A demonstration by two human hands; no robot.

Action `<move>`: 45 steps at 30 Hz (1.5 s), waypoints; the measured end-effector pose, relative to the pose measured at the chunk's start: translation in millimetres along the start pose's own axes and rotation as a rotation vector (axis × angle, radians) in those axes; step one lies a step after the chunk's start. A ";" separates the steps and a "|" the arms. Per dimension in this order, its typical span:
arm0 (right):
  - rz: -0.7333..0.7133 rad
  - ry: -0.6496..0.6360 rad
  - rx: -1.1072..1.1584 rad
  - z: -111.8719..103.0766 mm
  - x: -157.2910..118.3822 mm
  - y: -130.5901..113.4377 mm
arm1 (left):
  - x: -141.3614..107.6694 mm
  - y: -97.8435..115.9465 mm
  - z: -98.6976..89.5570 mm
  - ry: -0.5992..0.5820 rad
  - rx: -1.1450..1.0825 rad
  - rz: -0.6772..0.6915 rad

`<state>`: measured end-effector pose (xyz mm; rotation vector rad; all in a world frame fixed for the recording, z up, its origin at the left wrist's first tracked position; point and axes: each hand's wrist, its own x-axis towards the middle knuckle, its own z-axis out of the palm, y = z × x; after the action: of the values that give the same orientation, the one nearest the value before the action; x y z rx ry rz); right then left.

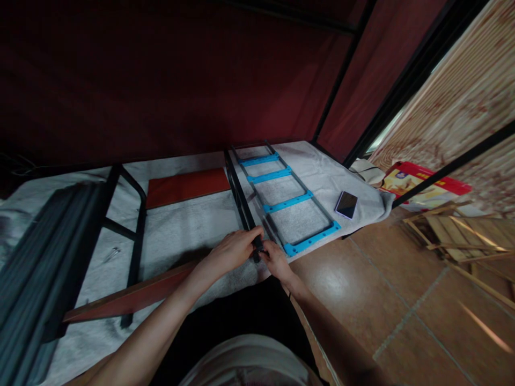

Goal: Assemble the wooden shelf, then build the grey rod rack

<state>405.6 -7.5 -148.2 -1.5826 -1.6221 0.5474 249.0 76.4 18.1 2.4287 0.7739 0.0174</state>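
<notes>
A black metal frame (240,194) of long narrow bars runs away from me across the pale cloth. My left hand (240,245) is closed around its near end, thumb on top. Pressed together at that same end are the fingers of my right hand (277,259); whatever small part they pinch is too dark to make out. Just right of the bars lies a grey frame with blue crosspieces (288,202), like a ladder. To the left, a reddish-brown board (161,292) passes beneath my left forearm, and an orange-red panel (187,187) lies farther back.
On the left stands another black metal frame (140,228) beside a grey ribbed bundle (44,257). A phone (346,205) rests near the cloth's (322,171) right edge. Black posts rise on the right, with a wooden folding chair (466,236) and red-yellow box (422,182) beyond on the tiled floor.
</notes>
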 end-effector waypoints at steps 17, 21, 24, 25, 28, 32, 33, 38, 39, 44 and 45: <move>-0.049 0.027 -0.030 5.3 -0.5 5.8 | 0.6 -1.5 1.5 0.002 0.005 -0.009; -0.040 0.036 0.008 4.6 -0.5 5.5 | -0.3 0.4 0.0 -0.010 0.011 -0.012; -0.037 0.040 0.004 5.0 -1.5 6.1 | -0.4 1.5 -0.3 -0.012 -0.001 -0.015; -0.041 0.039 -0.011 5.3 -1.9 6.5 | -0.4 1.7 -0.3 -0.010 -0.004 -0.014; -0.043 0.039 -0.052 6.0 -2.8 7.6 | -0.4 1.6 -0.4 -0.011 0.002 -0.014; -0.028 0.036 -0.022 5.9 -2.3 7.7 | -0.7 1.1 -0.8 -0.009 0.005 -0.018; -0.027 0.036 -0.021 5.7 -2.1 7.5 | -0.7 1.2 -0.9 -0.007 0.003 -0.016; -0.021 0.034 -0.047 5.5 -2.3 6.5 | -0.1 2.3 -1.0 -0.013 0.029 -0.029; -0.019 0.036 -0.046 5.7 -2.3 6.5 | 0.0 2.4 -0.9 -0.015 0.036 -0.033; -0.030 0.037 -0.056 7.1 -2.5 7.9 | 0.2 2.0 -0.9 -0.018 0.057 -0.045; -0.031 0.038 -0.067 7.2 -2.7 8.2 | 0.2 1.9 -1.0 -0.018 0.061 -0.043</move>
<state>405.0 -7.5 -159.4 -1.6046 -1.6490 0.4475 250.0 75.8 19.9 2.4649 0.8295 -0.0454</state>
